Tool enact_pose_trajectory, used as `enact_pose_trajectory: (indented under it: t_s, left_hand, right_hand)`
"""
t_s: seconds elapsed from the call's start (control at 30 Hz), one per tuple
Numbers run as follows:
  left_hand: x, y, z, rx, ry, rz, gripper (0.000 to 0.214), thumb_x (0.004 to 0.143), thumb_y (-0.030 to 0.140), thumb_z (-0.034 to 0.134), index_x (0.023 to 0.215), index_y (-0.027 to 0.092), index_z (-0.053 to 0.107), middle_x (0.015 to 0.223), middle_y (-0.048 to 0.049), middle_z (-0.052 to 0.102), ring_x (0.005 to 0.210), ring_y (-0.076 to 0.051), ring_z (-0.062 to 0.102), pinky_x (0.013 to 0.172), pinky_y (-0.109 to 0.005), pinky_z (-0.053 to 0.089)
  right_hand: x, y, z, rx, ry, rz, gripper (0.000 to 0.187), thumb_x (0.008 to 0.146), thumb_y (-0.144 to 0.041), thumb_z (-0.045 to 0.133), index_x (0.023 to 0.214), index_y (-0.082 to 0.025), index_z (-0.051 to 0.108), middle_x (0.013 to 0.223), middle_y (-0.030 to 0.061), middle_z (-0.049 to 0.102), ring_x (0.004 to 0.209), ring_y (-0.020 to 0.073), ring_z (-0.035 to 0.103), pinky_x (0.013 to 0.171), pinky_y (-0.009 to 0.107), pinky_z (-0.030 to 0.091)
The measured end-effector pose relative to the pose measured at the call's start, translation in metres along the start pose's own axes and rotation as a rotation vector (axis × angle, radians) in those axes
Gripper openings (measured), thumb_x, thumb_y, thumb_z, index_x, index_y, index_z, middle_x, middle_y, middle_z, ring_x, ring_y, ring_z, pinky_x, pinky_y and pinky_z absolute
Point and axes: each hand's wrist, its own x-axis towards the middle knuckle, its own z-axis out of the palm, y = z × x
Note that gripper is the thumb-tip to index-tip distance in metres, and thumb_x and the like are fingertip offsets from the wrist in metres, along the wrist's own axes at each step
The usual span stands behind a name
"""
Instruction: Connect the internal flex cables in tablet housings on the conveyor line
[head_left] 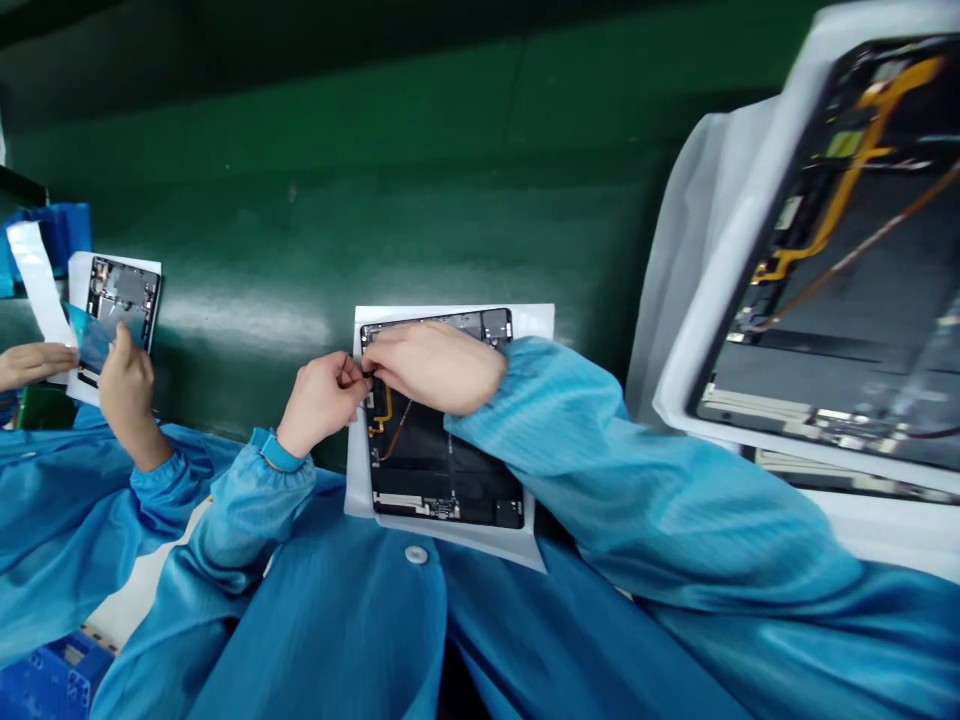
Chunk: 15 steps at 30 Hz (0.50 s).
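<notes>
An opened tablet [480,470] lies in front of me on a white foam sheet [531,322], its inner parts and an orange flex cable [384,412] showing. My left hand [321,402], with a blue band at the wrist, is at the tablet's left edge, thumb and fingers pinched together. Reaching across the upper part of the tablet, my right hand [435,365] has its fingertips closed at the same edge, almost touching the left fingers. Whatever sits between the fingertips of either hand is too small or hidden to make out.
More opened tablets [862,300] are stacked on white foam sheets at the right. To the left, a co-worker's hands [129,385] hold a bluish film [91,338] over another opened tablet [124,290]. A blue crate [56,680] stands at the lower left. The green work surface [247,250] stretches behind.
</notes>
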Motion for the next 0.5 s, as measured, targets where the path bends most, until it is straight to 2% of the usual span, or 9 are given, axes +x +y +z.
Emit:
enact_pose_trajectory:
  t_s: [0.1,0.23,0.4,0.5]
  left_hand:
    - [-0.003,0.002,0.000,0.081,0.016,0.088,0.011,0.082,0.018,0.060,0.073,0.019,0.054,0.059,0.0063,0.057,0.053,-0.010,0.058,0.057,-0.022,0.042]
    - [-0.006,0.008,-0.002,0.276,0.056,0.224,0.004,0.085,0.015,0.060,0.083,0.019,0.059,0.065,0.0051,0.058,0.057,-0.011,0.055,0.060,-0.024,0.040]
    - [0.003,0.012,-0.008,0.492,0.007,0.394,0.008,0.090,0.017,0.061,0.083,0.017,0.064,0.077,-0.0007,0.065,0.072,-0.016,0.060,0.068,-0.027,0.044]
    - [0.010,0.012,-0.014,0.547,-0.025,0.446,0.012,0.093,0.018,0.058,0.084,0.017,0.067,0.085,-0.0036,0.068,0.081,-0.018,0.063,0.073,-0.029,0.047]
  right_hand:
    - [-0.021,-0.004,0.009,-0.115,0.086,0.058,0.019,0.096,-0.015,0.054,0.094,-0.015,0.073,0.094,0.0086,0.070,0.090,0.0216,0.063,0.074,0.032,0.042]
    - [-0.045,-0.005,0.030,-0.210,0.234,0.063,0.019,0.093,-0.012,0.057,0.094,-0.014,0.075,0.088,0.0089,0.069,0.084,0.0227,0.060,0.072,0.034,0.042]
    - [-0.055,-0.004,0.048,-0.259,0.395,0.062,0.019,0.091,-0.011,0.058,0.096,-0.015,0.076,0.088,0.0075,0.070,0.080,0.0224,0.057,0.070,0.034,0.041]
    - [-0.055,-0.005,0.052,-0.263,0.450,0.063,0.019,0.092,-0.010,0.058,0.094,-0.015,0.076,0.088,0.0070,0.071,0.078,0.0213,0.056,0.069,0.033,0.041]
